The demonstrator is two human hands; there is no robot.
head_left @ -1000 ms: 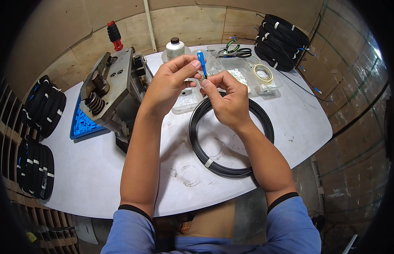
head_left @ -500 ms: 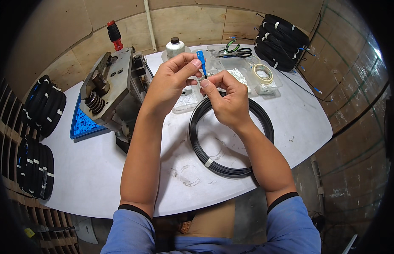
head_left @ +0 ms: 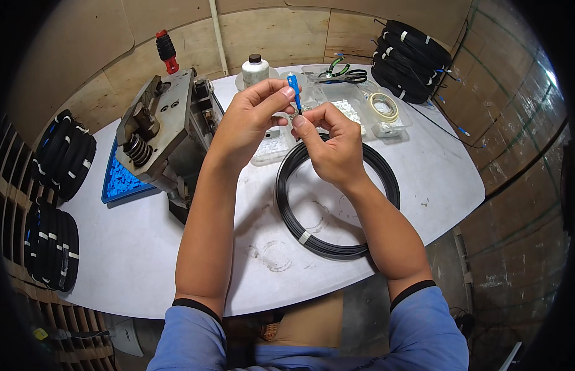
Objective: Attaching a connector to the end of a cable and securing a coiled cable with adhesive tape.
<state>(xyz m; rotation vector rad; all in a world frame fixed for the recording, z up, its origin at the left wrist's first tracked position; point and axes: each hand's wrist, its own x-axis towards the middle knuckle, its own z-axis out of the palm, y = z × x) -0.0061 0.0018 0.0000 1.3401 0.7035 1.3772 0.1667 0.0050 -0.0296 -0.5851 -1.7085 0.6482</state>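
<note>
Above the back half of the white table, my left hand point(head_left: 261, 110) pinches a blue fiber-optic connector point(head_left: 293, 85) between thumb and fingers. The connector stands nearly upright, its pale tip pointing up. Just below it, my right hand point(head_left: 332, 139) grips the black cable point(head_left: 299, 111) at the connector's lower end, thumb against fingers. Beneath my right hand lies a coil of black cable point(head_left: 292, 216), bound with a white tie. Part of the coil is hidden by my right hand and forearm.
A metal hand press point(head_left: 167, 117) stands left, beside a blue tray point(head_left: 112, 199) of small blue parts. Clear boxes point(head_left: 272, 148) of white parts, a tape roll point(head_left: 384, 107), scissors point(head_left: 355, 76) and a white bottle point(head_left: 255, 71) sit behind. Cable coils point(head_left: 411, 59) are stacked back right, others point(head_left: 63, 154) at left.
</note>
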